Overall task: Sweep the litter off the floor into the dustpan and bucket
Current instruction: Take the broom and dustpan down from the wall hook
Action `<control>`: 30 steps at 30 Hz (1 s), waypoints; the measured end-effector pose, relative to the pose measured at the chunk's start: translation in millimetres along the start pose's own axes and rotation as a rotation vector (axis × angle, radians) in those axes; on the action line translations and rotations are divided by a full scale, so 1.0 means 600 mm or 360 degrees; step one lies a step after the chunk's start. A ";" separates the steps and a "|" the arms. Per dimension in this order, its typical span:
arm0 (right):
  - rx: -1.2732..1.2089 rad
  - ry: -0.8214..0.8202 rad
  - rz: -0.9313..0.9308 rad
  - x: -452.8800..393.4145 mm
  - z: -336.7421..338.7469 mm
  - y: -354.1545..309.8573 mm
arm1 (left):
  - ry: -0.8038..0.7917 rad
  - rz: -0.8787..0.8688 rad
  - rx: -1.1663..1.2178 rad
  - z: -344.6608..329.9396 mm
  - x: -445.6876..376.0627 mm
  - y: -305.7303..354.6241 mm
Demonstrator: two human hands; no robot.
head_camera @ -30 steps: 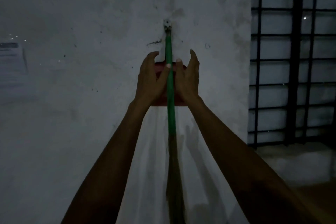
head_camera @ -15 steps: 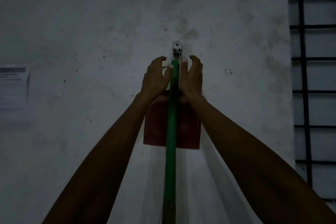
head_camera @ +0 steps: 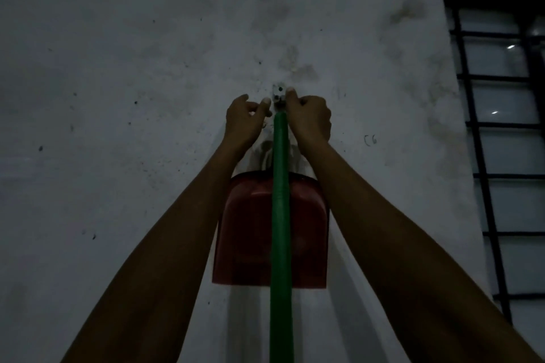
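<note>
Retrieval step: both hands, left hand (head_camera: 246, 121) and right hand (head_camera: 309, 118), fingers curled at the wall hook (head_camera: 278, 94) at 12 o'clock, grasp unclear; green broom handle (head_camera: 280, 215) and red dustpan (head_camera: 244, 230) hang below, needing unhooking.

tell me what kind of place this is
Probably a dim utility corner or passage of a building, not a furnished room: a stained whitewashed wall, a barred window, and a green-handled broom and red dustpan hanging from a wall hook.

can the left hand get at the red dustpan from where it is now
Probably yes: the left hand is up by the wall hook, just above the dustpan; only the green broom handle crosses its middle, leaving the left side free.
</note>
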State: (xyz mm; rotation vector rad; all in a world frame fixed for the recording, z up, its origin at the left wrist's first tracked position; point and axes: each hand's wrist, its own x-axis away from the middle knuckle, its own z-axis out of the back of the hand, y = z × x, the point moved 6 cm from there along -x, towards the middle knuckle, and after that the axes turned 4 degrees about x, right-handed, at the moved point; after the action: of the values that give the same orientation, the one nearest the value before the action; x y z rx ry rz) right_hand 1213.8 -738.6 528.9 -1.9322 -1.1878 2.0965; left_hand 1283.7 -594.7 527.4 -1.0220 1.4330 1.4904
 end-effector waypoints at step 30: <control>-0.0208 -0.0208 -0.0186 0.091 0.087 0.012 | -0.0070 -0.0265 -0.0218 -0.009 0.061 0.067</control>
State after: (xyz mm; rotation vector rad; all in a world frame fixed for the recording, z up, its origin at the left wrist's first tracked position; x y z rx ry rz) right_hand 1159.6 -741.0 475.3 -1.7490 -1.4590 2.1637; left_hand 1233.4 -600.3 506.8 -1.1551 1.1978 1.4954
